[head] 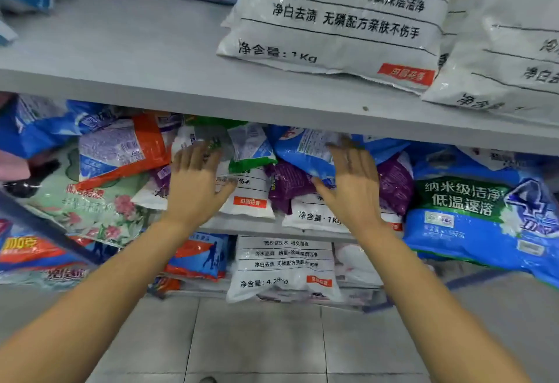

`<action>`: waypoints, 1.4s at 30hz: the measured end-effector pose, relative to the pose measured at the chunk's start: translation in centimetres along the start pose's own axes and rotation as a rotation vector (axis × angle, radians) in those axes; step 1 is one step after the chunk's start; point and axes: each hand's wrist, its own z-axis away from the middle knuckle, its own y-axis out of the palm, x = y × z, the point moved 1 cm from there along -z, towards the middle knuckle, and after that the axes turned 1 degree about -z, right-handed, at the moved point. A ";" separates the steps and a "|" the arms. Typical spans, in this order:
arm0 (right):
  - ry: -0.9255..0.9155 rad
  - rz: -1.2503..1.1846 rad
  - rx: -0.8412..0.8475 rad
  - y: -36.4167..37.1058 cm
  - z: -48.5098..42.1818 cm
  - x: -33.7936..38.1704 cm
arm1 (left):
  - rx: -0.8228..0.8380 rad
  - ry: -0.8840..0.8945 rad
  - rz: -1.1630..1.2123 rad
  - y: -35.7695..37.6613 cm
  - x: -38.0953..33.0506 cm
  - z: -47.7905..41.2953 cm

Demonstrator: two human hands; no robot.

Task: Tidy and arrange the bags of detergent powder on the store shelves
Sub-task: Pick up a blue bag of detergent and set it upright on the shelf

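Observation:
Detergent bags lie in a jumble on the middle shelf. My left hand (pixel 193 180) is flat and open, its fingers against a white and green bag (pixel 251 149) at the back of the pile. My right hand (pixel 352 183) is open too, its fingertips on a light blue bag (pixel 305 152) that rests on a purple bag (pixel 287 183). Below them lie white 1 kg bags (pixel 248 201). On the top shelf (pixel 121 49) lies a white 1 kg bag (pixel 335 16) with black print, beside another white bag (pixel 508 58).
A large blue and green bag (pixel 472 219) lies right of my hands, an orange and white bag (pixel 121 152) and a floral green bag (pixel 87 204) to the left. The bottom shelf holds a big white bag (pixel 284 264). Grey floor tiles (pixel 257 340) lie below.

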 end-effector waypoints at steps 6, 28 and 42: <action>0.015 0.180 0.195 2.7 -4.0 -0.2 | 0.059 0.082 0.003 3.2 0.8 -2.8; 0.374 0.022 -0.226 -3.9 -2.5 -1.6 | 0.192 0.110 -0.083 3.7 1.4 -2.8; 0.743 -1.183 -0.161 -9.2 3.3 0.1 | 0.455 -0.228 1.519 -0.5 -8.0 -0.4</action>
